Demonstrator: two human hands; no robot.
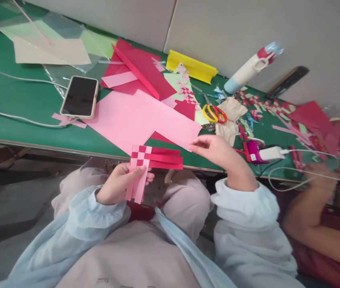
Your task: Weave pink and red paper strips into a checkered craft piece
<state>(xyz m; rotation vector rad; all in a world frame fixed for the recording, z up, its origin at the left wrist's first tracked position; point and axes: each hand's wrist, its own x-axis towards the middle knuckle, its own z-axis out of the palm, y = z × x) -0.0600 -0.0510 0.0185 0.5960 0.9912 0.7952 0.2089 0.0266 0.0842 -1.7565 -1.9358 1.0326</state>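
Observation:
My left hand [121, 183] grips a partly woven piece of paper strips [150, 160], pink strips hanging down and red strips running to the right, held above my lap at the table's front edge. My right hand [215, 151] hovers at the corner of a large pink sheet [137, 118] on the green table [14, 100], its fingertips pinched at the sheet's edge; whether they hold it I cannot tell.
A phone [80, 97] lies face up left of the pink sheet. Red paper [143, 70], a yellow folded sheet [191, 66], scissors [214, 114], a bottle [252, 68], a white charger [270, 153] and paper scraps litter the table. Another person's arm [317, 216] is at the right.

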